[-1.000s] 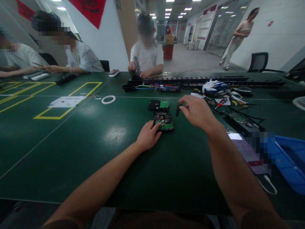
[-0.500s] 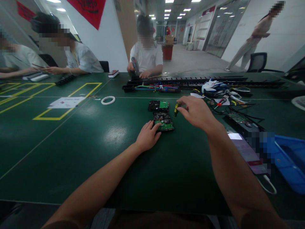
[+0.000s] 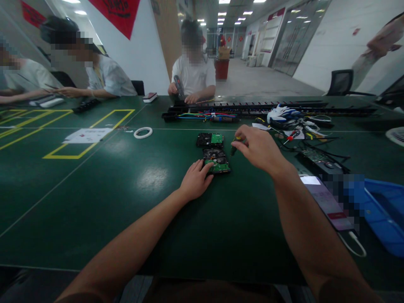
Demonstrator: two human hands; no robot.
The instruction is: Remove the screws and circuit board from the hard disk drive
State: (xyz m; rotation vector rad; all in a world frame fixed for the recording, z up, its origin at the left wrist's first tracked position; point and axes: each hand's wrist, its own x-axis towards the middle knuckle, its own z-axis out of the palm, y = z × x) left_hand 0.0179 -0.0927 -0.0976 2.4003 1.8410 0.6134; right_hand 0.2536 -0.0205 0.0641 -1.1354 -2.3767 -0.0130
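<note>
While the left hand (image 3: 196,180) rests half-spread on the drive (image 3: 213,153) at twelve o'clock, the right hand (image 3: 260,147) pinches a screwdriver (image 3: 233,150) by its two o'clock edge. The green board (image 3: 218,168) sits in place; work looks unfinished.

Before you stretches a green table (image 3: 94,189); far off, ceiling lights (image 3: 222,14) shine above a grey floor (image 3: 252,86). On your far right, glass doors (image 3: 298,38) adjoin a white wall (image 3: 334,42) behind a black chair (image 3: 341,81).
</note>
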